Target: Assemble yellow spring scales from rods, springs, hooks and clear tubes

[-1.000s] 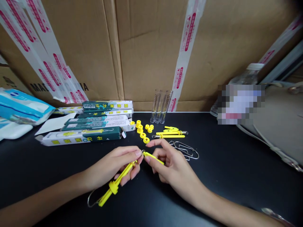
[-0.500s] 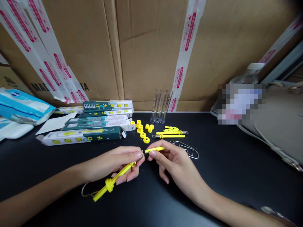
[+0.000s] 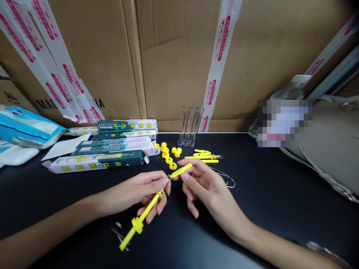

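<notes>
Pinched at its spring end by my left hand (image 3: 137, 190), a yellow spring scale rod (image 3: 146, 213) slants down toward the front, with a yellow collar (image 3: 137, 225) around its lower part. A metal hook, partly hidden and blurred, shows beside the rod's lower end. My right hand (image 3: 210, 186) has a small flat yellow strip (image 3: 179, 172) between thumb and fingers. The strip's near end meets a small metal ring (image 3: 169, 177) at my left fingertips; whether they are linked I cannot tell. Most of the spring is hidden by my left fingers.
Behind my hands lie yellow ring caps (image 3: 173, 166), yellow rods (image 3: 204, 161) and metal hooks (image 3: 230, 182). Three clear tubes (image 3: 190, 127) stand before the cardboard (image 3: 174, 67). Printed boxes (image 3: 98, 162) and a tissue pack (image 3: 30, 127) lie left; a bottle (image 3: 298, 84) and bag (image 3: 328, 142) stand right.
The rod's lower end has shifted down and to the right. In my right hand the yellow strip has tilted up more steeply, and my right fingers have changed their hold on it.
</notes>
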Demonstrator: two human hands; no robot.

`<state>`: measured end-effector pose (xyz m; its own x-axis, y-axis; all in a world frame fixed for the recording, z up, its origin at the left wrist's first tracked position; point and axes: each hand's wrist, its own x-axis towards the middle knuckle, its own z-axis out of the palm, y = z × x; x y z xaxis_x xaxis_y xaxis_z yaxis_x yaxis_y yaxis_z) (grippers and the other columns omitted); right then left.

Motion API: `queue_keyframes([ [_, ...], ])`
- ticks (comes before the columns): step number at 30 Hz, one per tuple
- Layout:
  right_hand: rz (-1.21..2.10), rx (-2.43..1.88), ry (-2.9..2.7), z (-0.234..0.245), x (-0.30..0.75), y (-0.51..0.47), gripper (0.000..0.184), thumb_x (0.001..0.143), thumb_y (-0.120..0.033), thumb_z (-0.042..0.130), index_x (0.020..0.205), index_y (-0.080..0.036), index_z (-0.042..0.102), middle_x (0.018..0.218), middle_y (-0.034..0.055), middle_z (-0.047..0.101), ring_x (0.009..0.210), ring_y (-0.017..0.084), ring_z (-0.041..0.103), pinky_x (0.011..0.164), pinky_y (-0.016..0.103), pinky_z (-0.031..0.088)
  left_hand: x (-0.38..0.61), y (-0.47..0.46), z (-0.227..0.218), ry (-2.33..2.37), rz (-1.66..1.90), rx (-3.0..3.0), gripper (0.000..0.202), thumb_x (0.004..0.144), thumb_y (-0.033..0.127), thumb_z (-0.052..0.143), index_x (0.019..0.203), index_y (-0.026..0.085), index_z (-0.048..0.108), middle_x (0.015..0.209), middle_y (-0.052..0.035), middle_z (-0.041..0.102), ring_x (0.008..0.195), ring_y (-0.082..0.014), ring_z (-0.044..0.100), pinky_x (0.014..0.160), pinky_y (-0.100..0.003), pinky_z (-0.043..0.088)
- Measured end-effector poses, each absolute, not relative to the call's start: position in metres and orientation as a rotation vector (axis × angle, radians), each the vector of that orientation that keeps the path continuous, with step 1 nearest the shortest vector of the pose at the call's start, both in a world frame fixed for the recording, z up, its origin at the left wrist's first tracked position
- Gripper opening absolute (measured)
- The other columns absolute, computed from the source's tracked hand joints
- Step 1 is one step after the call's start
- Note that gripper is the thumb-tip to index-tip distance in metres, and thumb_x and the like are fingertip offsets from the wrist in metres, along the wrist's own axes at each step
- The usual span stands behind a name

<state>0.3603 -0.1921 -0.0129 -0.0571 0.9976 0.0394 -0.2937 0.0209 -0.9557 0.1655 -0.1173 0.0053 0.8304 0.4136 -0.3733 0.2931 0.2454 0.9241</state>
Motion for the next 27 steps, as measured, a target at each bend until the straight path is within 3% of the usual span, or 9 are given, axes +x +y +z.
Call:
queue_keyframes([
  [3, 1.388, -0.897, -1.061, -0.0110, 0.3596, -0.1923, 0.029, 0.089, -0.043, 0.073, 0.100, -0.020, 0.059, 0.077, -0.0037, 0.060, 0.048, 0.004, 0.051, 0.039, 0.013, 0.049, 0.1667, -0.1174, 0.0047, 0.622, 0.107, 1.332, 0.037, 0.100, 0.056, 0.049, 0.093, 0.019, 0.051, 0.071, 0.0012, 0.063, 0.048, -0.0085, 0.058, 0.041, -0.015, 0.037],
  [8, 1.366, -0.916, -1.067, -0.0136, 0.3585, -0.1895, 0.031, 0.084, -0.043, 0.078, 0.097, -0.020, 0.062, 0.072, -0.0060, 0.055, 0.046, 0.004, 0.049, 0.038, 0.013, 0.048, 0.1670, -0.1186, 0.0030, 0.599, 0.089, 1.411, 0.038, 0.101, 0.054, 0.047, 0.095, 0.018, 0.055, 0.072, 0.0012, 0.062, 0.048, -0.0077, 0.058, 0.040, -0.014, 0.039],
  [12, 1.313, -0.939, -1.058, -0.0170, 0.3590, -0.1878, 0.031, 0.081, -0.044, 0.080, 0.091, -0.019, 0.064, 0.072, -0.0049, 0.055, 0.053, 0.007, 0.052, 0.040, 0.015, 0.051, 0.1665, -0.1203, 0.0034, 0.619, 0.062, 1.452, 0.040, 0.101, 0.055, 0.046, 0.105, 0.018, 0.061, 0.073, 0.0010, 0.064, 0.046, -0.0053, 0.052, 0.038, -0.012, 0.037],
  [16, 1.302, -0.920, -1.061, -0.0176, 0.3594, -0.1886, 0.028, 0.086, -0.043, 0.076, 0.097, -0.022, 0.061, 0.071, -0.0038, 0.058, 0.057, 0.011, 0.055, 0.042, 0.017, 0.052, 0.1673, -0.1216, 0.0047, 0.623, 0.061, 1.435, 0.038, 0.099, 0.052, 0.054, 0.114, 0.018, 0.059, 0.080, -0.0021, 0.070, 0.054, -0.0072, 0.058, 0.040, -0.011, 0.042],
  [20, 1.304, -0.913, -1.060, -0.0180, 0.3600, -0.1883, 0.025, 0.090, -0.042, 0.072, 0.098, -0.023, 0.058, 0.070, -0.0032, 0.063, 0.055, 0.010, 0.055, 0.045, 0.018, 0.051, 0.1692, -0.1230, 0.0060, 0.644, 0.075, 1.446, 0.030, 0.097, 0.044, 0.062, 0.111, 0.018, 0.058, 0.087, -0.0025, 0.072, 0.059, -0.0068, 0.061, 0.041, -0.009, 0.043],
  [27, 1.320, -0.927, -1.052, -0.0200, 0.3604, -0.1873, 0.027, 0.090, -0.043, 0.072, 0.100, -0.022, 0.058, 0.067, -0.0045, 0.060, 0.054, 0.010, 0.053, 0.046, 0.018, 0.049, 0.1699, -0.1255, 0.0058, 0.686, 0.097, 1.458, 0.034, 0.095, 0.050, 0.061, 0.107, 0.018, 0.064, 0.084, -0.0015, 0.073, 0.056, -0.0073, 0.061, 0.038, -0.010, 0.041],
])
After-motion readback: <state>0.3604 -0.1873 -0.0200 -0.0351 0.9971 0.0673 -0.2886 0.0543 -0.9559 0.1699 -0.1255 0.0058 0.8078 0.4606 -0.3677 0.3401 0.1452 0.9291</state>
